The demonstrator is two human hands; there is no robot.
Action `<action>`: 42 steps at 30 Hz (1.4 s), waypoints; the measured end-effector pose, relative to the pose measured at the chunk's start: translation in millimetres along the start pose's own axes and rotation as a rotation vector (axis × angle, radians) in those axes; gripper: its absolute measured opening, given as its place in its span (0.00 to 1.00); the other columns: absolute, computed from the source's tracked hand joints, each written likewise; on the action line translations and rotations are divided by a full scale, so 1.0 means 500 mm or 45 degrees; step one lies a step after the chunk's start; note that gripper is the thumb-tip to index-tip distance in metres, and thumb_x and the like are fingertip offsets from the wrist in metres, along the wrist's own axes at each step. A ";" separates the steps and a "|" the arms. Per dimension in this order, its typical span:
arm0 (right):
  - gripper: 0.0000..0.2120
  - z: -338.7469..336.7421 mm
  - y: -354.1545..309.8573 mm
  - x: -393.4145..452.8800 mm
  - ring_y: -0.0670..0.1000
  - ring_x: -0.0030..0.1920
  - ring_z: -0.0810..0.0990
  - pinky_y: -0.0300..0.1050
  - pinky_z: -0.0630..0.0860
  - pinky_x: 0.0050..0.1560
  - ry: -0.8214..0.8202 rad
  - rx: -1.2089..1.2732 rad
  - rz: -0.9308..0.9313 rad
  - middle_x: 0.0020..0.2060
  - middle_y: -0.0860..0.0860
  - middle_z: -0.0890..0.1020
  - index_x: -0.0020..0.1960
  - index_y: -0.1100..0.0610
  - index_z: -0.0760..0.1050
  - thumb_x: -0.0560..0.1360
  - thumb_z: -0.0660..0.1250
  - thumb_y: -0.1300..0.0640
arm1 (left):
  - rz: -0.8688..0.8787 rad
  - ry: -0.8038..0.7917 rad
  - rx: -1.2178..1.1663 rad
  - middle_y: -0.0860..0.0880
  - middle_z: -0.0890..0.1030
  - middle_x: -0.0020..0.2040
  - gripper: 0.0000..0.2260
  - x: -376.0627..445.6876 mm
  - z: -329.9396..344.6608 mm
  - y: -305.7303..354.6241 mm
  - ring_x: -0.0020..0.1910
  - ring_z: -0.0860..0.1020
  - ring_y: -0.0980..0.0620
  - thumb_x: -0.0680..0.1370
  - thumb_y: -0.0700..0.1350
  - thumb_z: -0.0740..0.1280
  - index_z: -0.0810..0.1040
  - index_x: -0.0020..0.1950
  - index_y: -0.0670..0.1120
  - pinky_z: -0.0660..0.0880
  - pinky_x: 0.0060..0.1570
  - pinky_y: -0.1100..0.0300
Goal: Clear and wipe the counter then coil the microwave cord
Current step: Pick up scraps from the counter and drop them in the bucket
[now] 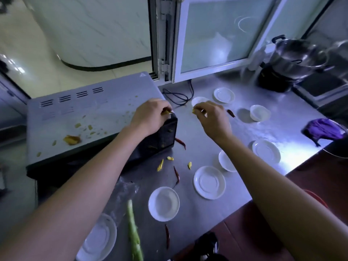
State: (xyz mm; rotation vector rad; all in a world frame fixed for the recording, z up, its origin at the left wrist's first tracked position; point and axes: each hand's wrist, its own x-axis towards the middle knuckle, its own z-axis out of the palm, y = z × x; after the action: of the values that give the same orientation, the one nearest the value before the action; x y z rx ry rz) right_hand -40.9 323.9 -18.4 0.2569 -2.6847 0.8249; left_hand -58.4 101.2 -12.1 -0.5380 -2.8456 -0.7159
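The grey microwave (79,117) stands at the left of the steel counter (197,140), its top strewn with yellow food scraps (72,139). My left hand (148,114) rests at its front right corner, fingers pinched on a yellow scrap. Over the counter just right of it, my right hand (211,116) pinches another yellow scrap (194,110). The black microwave cord (178,96) lies loose behind my hands near the window. More yellow scraps (160,164) and dried red chilies (176,175) lie on the counter. A purple cloth (322,129) sits at the right edge.
Several white saucers and small bowls (209,182) are spread over the counter. A green vegetable stalk (133,232) and a clear plastic bag (122,196) lie at the front left. A steel pot (299,57) stands on a black burner at the back right.
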 end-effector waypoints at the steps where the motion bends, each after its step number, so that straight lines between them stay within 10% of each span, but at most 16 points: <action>1: 0.06 -0.018 0.022 -0.013 0.57 0.44 0.79 0.51 0.74 0.45 0.011 -0.006 0.057 0.44 0.54 0.84 0.50 0.58 0.83 0.78 0.69 0.58 | 0.041 -0.021 -0.013 0.49 0.82 0.50 0.06 0.013 0.016 0.024 0.52 0.78 0.45 0.76 0.43 0.71 0.82 0.53 0.47 0.76 0.50 0.50; 26: 0.04 -0.531 0.792 -0.726 0.56 0.42 0.82 0.51 0.78 0.44 0.351 -0.151 1.044 0.42 0.52 0.84 0.48 0.55 0.84 0.74 0.73 0.59 | 0.703 -0.858 -0.064 0.47 0.83 0.52 0.08 0.068 0.731 1.003 0.54 0.79 0.45 0.76 0.47 0.72 0.82 0.55 0.49 0.77 0.53 0.49; 42: 0.05 -0.578 1.062 -0.891 0.53 0.47 0.83 0.52 0.80 0.50 0.361 -0.122 1.530 0.46 0.51 0.86 0.51 0.55 0.84 0.75 0.72 0.59 | 0.806 -1.233 -0.097 0.54 0.82 0.50 0.07 0.111 1.097 1.226 0.51 0.80 0.51 0.74 0.49 0.73 0.81 0.51 0.56 0.78 0.52 0.51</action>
State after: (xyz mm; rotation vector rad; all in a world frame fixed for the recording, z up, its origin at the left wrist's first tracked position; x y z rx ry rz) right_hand 307.7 957.1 -222.3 -1.4857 -2.3920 0.8737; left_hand 87.9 886.4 -216.5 -2.1578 -3.0356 -0.5064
